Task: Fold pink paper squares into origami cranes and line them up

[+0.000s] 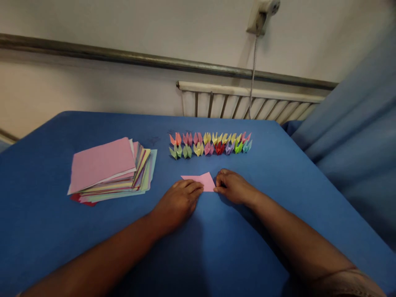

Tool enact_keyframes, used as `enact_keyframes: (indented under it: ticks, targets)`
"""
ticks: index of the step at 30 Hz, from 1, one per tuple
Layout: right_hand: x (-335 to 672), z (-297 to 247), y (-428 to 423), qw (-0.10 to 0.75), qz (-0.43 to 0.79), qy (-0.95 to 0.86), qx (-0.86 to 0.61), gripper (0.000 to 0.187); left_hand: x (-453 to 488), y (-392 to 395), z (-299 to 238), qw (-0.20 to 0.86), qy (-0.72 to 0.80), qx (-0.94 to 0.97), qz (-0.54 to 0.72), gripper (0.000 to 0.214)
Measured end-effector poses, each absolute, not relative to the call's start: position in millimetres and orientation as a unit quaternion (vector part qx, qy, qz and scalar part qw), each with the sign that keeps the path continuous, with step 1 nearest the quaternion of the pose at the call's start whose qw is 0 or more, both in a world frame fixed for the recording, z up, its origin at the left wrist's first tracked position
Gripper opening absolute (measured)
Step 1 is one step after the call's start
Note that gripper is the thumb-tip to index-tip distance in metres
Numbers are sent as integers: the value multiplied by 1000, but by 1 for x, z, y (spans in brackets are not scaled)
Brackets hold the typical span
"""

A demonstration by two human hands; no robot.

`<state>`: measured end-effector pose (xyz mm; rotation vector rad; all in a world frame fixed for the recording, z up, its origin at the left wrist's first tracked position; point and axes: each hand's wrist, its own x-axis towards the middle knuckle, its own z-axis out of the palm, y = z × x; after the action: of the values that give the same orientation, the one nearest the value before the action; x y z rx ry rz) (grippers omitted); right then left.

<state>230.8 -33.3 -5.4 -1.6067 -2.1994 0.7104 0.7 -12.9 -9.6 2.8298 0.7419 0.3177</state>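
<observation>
A partly folded piece of pink origami paper [208, 180] lies on the blue table between my hands. My left hand [181, 201] rests over its left part, fingers stretched out and pressing it flat. At the paper's right corner, my right hand [233, 185] is closed, with thumb and forefinger pinching the edge. Just beyond stand two rows of small folded paper cranes [219, 148] in red, pink, yellow, green, purple and blue. Part of the pink paper's left side is hidden under my left fingers.
To the left sits a loose stack of coloured paper sheets [103, 163], pink on top. The blue table [266, 247] reaches back toward a wall with a metal rail [154, 61] and a white radiator [247, 91]. A cord hangs from a socket [258, 18]. A blue curtain [349, 111] hangs at the right.
</observation>
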Motion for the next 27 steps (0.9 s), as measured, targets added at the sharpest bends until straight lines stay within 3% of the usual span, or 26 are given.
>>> enact_keyframes:
  ticks: [7,17,27]
  targets:
    - [218,-14,-33,169,158,-742,-629,26,0,-14,-6,95,266,954,103,41]
    - [237,-11,-25,125,189,-750,-621,36,-6,-6,9,99,300,947,62,32]
    - [230,-13,-23,182,201,-745,-609,48,-3,-5,-6,122,233,961,83,41]
